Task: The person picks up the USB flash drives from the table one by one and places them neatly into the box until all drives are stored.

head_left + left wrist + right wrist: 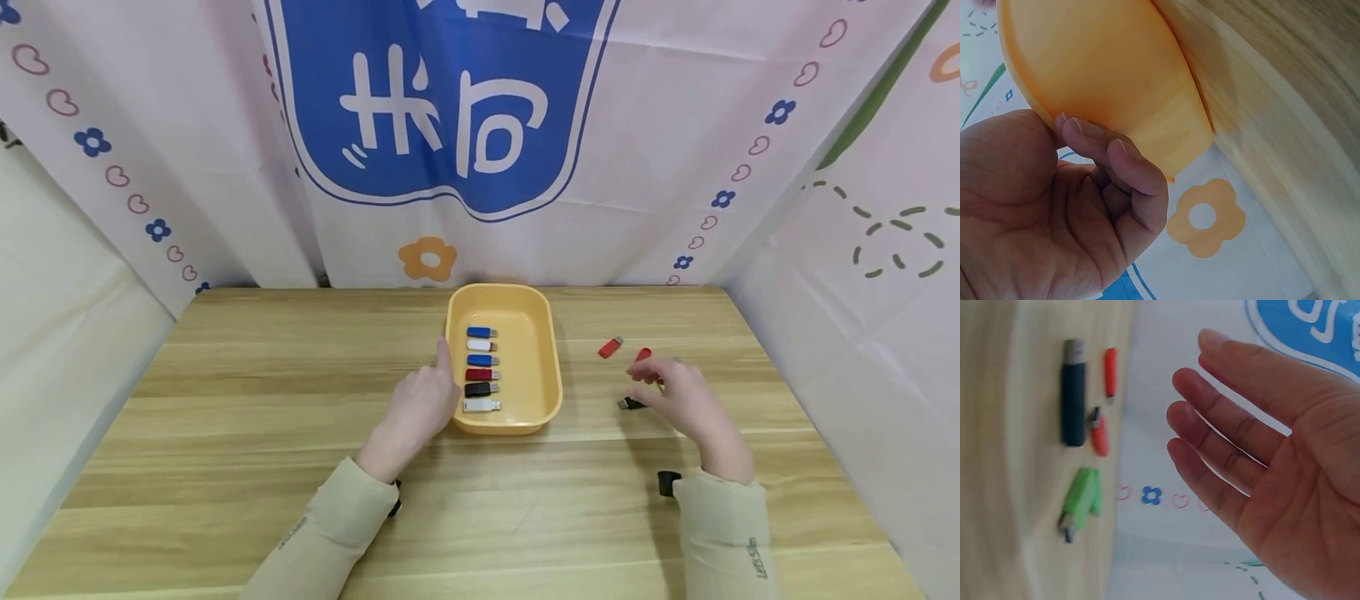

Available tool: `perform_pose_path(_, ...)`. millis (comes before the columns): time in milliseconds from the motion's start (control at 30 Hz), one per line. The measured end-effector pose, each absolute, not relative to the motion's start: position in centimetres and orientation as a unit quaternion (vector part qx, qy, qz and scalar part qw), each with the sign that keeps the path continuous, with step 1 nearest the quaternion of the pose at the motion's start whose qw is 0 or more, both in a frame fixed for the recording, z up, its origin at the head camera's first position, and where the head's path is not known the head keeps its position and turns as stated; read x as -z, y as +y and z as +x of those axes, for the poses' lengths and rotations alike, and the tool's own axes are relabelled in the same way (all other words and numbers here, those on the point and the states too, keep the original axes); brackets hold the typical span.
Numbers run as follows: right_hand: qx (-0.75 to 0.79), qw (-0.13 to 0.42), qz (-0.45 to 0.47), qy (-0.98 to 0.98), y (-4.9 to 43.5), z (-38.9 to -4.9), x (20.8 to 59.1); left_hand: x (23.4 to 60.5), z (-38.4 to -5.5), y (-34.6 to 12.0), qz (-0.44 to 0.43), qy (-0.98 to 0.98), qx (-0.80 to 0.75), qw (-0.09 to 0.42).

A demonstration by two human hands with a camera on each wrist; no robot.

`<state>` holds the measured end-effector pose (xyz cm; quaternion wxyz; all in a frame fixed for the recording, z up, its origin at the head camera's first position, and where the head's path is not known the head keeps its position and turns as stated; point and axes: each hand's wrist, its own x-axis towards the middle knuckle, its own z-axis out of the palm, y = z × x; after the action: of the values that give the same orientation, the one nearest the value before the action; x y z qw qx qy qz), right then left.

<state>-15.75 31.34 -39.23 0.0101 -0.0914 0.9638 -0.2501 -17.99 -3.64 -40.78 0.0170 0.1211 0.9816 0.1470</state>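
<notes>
A yellow plastic tray holds several USB flash drives in one column: blue, white with red, blue, red, black and white. At the tray's left wall is my left hand, its index finger stretched along the rim and the other fingers curled against the wall. Over the loose drives on the right hovers my right hand, fingers spread and holding nothing. Beneath and beside it lie a black flash drive, a green one and two red ones.
The wooden table stands against a white printed cloth at the back. More cloth closes off the right side. A small black wrist piece shows at the right sleeve.
</notes>
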Motion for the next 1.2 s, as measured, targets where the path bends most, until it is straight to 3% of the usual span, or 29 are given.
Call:
perform_pose_path(167,0.233,0.061,-0.086,0.967,31.9,-16.2,40.9,41.0,-18.0,-3.9,0.123,0.981,-0.148,0.015)
perform_pose_path(700,0.223,0.05,-0.115,0.967,32.2,-16.5,42.9,41.1,-18.0,-4.0,0.132,0.98,-0.146,-0.002)
perform_pose_path(1200,0.223,0.096,-0.094,0.966,31.0,-17.0,42.7,41.0,-18.0,-3.9,0.134,0.979,-0.151,0.004)
